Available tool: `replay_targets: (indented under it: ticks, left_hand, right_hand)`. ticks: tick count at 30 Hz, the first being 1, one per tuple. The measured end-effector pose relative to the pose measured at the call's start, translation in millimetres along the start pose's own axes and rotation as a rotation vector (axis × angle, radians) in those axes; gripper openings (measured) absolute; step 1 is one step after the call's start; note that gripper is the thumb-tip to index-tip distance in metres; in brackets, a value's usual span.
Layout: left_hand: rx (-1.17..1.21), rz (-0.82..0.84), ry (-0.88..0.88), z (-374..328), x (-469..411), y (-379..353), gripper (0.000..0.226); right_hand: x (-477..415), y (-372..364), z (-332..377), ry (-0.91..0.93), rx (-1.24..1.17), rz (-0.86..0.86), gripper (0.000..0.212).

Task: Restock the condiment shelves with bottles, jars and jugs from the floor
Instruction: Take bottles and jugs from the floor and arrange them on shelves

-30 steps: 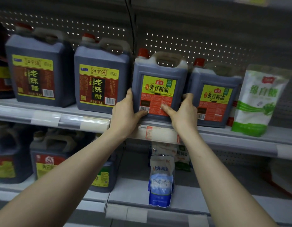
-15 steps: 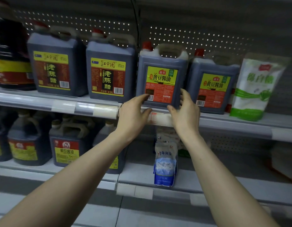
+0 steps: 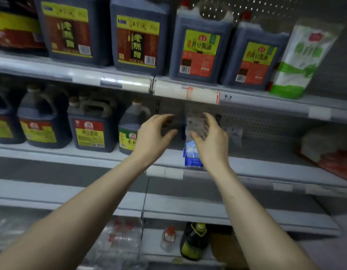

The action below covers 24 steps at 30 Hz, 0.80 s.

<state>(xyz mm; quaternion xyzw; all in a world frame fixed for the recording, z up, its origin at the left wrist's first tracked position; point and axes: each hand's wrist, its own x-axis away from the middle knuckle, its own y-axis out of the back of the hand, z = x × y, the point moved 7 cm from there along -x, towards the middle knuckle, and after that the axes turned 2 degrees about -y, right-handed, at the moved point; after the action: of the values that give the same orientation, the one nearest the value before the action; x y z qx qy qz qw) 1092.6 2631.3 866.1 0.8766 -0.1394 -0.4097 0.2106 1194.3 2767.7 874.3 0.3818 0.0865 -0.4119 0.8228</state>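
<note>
A dark soy sauce jug (image 3: 199, 47) with a yellow and red label stands on the upper shelf (image 3: 256, 94), beside a second jug of the same kind (image 3: 254, 59). Both of my hands hang in the air below that shelf, in front of the middle shelf. My left hand (image 3: 155, 137) has loosely curled fingers and holds nothing. My right hand (image 3: 211, 139) is just as loose and empty, and it partly hides a blue and white bag (image 3: 192, 154) standing on the middle shelf.
Two vinegar jugs (image 3: 137, 36) stand left of the soy jugs, a green and white pouch (image 3: 303, 59) to their right. Several dark jugs (image 3: 89, 127) fill the middle shelf's left side. Low down stand a dark bottle (image 3: 194, 242), a small clear bottle (image 3: 168, 238) and wrapped clear bottles (image 3: 118, 240).
Both hands let go of the soy sauce jug, which stays on the upper shelf, and dropped to the middle shelf's height. The view tilted down and lower shelves came into sight.
</note>
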Motion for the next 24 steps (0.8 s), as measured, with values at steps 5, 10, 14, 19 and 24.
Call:
replay_targets:
  ticks: [5, 10, 14, 19, 24]
  left_hand:
    - [0.067, 0.138, 0.144, 34, 74, -36, 0.044]
    - [0.083, 0.263, 0.265, 63, 144, -73, 0.043]
    - [0.080, 0.350, 0.341, 89, 195, -105, 0.044]
    - [0.060, 0.468, 0.446, 125, 266, -149, 0.047]
    - [0.071, 0.588, 0.578, 158, 344, -197, 0.051]
  right_hand:
    - [62, -29, -51, -0.089, 0.081, 0.091, 0.058]
    - [116, -56, -105, -0.186, 0.083, 0.189, 0.060]
    - [149, -79, -151, -0.282, 0.119, 0.240, 0.060]
    - [191, -110, -211, -0.376, 0.122, 0.354, 0.056]
    - [243, -137, -278, -0.451, 0.147, 0.472, 0.054]
